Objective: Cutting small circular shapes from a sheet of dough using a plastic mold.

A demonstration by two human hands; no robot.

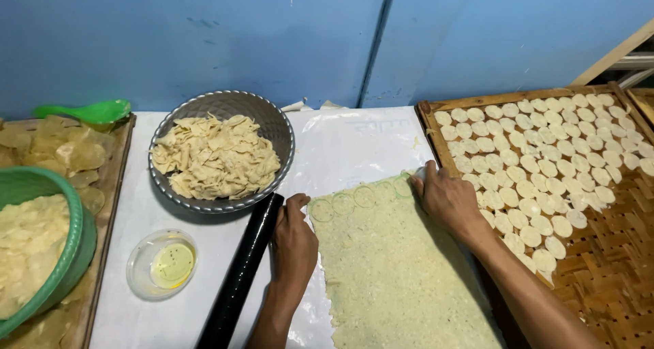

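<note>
Head view: left hand (294, 243) lies flat, fingers together, on the left edge of the dough sheet (395, 274), gripping nothing, just beside the black rolling pin (242, 274). Right hand (449, 199) presses down at the sheet's far right corner, fingers curled over something I cannot make out. Dough sheet lies on the white-covered bench (129, 315) at its near middle, with a row of round cuts along its far edge. Woven tray (606, 267) at the bench's right edge carries rows of dough discs (545, 158). Metal bowl (272, 120) of dough scraps sits toward the far edge; small oil dish (162, 264) near left; green basket (68, 247) at the left edge.
</note>
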